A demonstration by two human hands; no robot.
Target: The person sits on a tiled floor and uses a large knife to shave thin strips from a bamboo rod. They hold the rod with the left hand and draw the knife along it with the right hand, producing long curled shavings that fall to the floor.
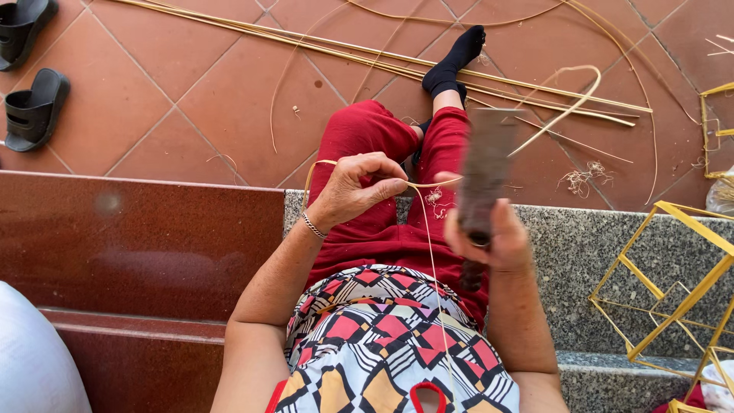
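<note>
- The floor is laid with large reddish-brown tiles, and a dark red step runs across the left below it
- A grey speckled stone ledge runs off to the right, and the person sits on it in red trousers and a patterned top
- A frame of yellow strips stands on the ledge at the far right
- A bundle of long pale strips lies across the floor beyond the outstretched leg
- Two black sandals lie on the tiles at the upper left
- The knife, a broad dark blade blurred in the picture, stands upright over the right thigh
- The right hand is wrapped shut around the knife's handle
- The left hand, a bracelet on its wrist, has its fingers pinched together on a thin strip
- The thin strip runs from that pinch across the lap to the blade, its far end looping above the knife
</note>
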